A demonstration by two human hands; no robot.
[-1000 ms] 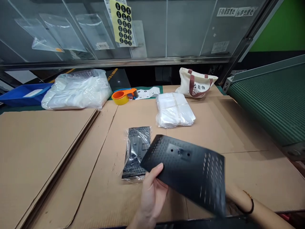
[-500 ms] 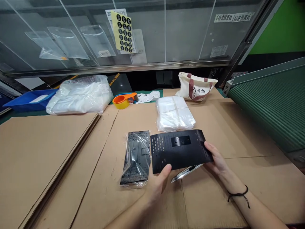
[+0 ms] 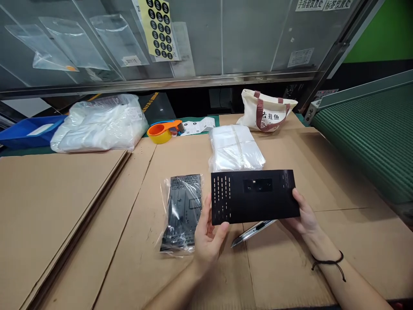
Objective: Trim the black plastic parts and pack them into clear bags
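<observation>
Cardboard tabletop [image 3: 64,224], where left grip [image 3: 209,241] and right grip [image 3: 303,213] pinch a black vented panel [image 3: 254,202] level, a bagged twin [image 3: 182,213] at nine o'clock.

matt blk plate [image 3: 254,197], glossy plastic wrap [image 3: 182,211], rough cardbd [image 3: 80,215]

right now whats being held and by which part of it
A black slotted plate, held in both hands: the left hand grips it at its near left corner, and the right hand at its near right corner.
</observation>
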